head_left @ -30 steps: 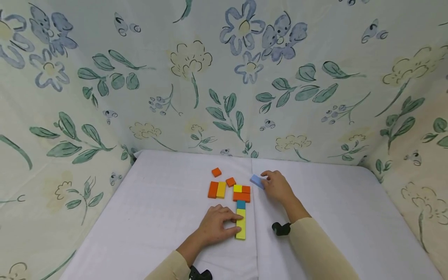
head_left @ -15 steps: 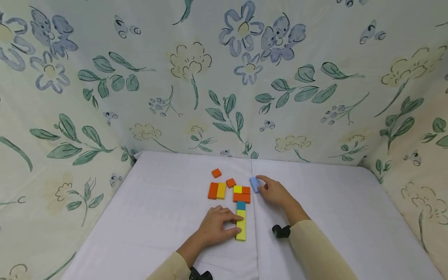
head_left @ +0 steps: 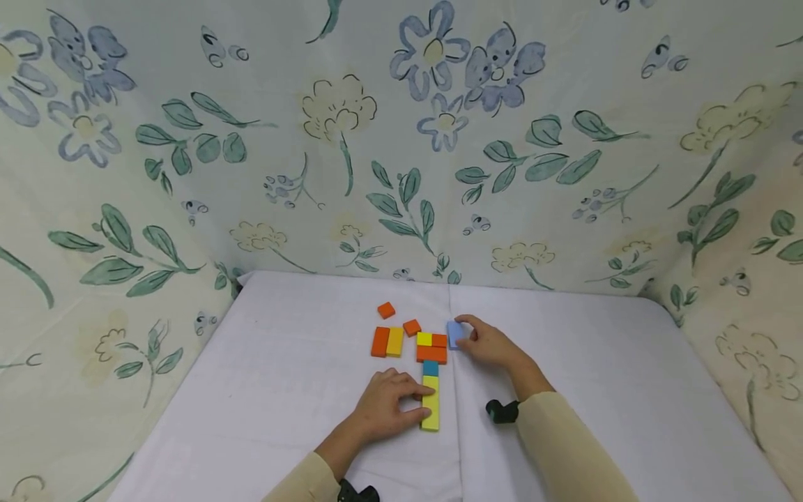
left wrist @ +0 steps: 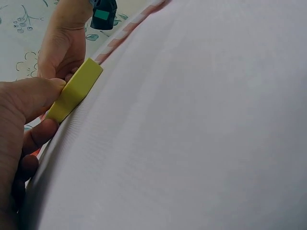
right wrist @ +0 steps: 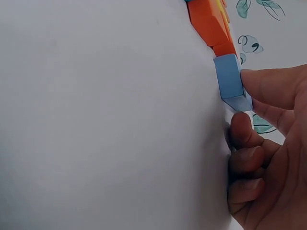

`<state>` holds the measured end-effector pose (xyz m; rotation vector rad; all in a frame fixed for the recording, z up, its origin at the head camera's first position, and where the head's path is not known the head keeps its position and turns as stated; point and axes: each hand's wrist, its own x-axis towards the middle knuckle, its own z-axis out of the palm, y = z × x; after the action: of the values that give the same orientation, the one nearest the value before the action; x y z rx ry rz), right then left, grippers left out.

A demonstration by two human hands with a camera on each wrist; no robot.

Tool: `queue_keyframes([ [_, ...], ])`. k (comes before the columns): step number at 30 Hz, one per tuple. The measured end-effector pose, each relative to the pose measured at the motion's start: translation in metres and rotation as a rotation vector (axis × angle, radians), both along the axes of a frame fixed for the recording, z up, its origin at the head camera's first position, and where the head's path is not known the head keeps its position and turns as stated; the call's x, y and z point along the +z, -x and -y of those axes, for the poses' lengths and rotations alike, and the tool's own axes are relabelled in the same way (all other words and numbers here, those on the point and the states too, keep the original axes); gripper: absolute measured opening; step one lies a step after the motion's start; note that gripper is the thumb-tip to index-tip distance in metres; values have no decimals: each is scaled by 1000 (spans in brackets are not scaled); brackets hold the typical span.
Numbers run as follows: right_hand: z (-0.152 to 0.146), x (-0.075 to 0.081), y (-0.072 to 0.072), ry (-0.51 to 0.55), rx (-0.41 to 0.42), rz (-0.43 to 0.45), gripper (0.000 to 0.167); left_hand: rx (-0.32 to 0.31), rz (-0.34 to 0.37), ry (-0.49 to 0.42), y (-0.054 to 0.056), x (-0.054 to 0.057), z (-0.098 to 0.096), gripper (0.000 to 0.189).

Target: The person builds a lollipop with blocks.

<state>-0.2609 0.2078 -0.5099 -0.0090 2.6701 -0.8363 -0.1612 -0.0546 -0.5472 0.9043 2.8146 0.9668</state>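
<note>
My left hand (head_left: 387, 404) holds a long yellow block (head_left: 431, 422) with thumb and index finger, low against the cloth. Beyond it a teal block (head_left: 430, 368) lies end to end with the yellow one, below an orange block (head_left: 431, 355). A small yellow block (head_left: 424, 339) and a small orange block (head_left: 439, 340) sit side by side above that. My right hand (head_left: 492, 343) pinches a light blue block (head_left: 454, 333) between thumb and fingers. In the right wrist view the light blue block (right wrist: 229, 76) stands at the orange group's corner, its remaining fingers curled below.
Left of the group, an orange-red block (head_left: 380, 341) and an amber block (head_left: 394, 341) lie together. Two small orange blocks lie loose behind, one farther back (head_left: 385, 310), one nearer (head_left: 412, 328). A white cloth (head_left: 282, 362) covers the table, with floral curtain (head_left: 351, 167) around it.
My right hand has turned the light blue block from slanted to nearly straight and drawn it slightly left and nearer, beside the orange group. The left hand has stayed on the yellow block.
</note>
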Motion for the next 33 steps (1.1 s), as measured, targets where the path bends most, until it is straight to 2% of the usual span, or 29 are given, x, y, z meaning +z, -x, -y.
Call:
queue_keyframes([
  [11,4,-1,-3,24,-28,14,55,1,11,-1,0,0,1,33],
  [15,4,-1,-4,25,-41,4,57,-1,-4,-7,0,0,1,33],
  [22,4,-2,-6,28,-58,-17,57,5,21,-5,-1,2,0,33],
  [33,6,0,-10,48,-63,-29,56,6,18,-9,0,0,1,33],
])
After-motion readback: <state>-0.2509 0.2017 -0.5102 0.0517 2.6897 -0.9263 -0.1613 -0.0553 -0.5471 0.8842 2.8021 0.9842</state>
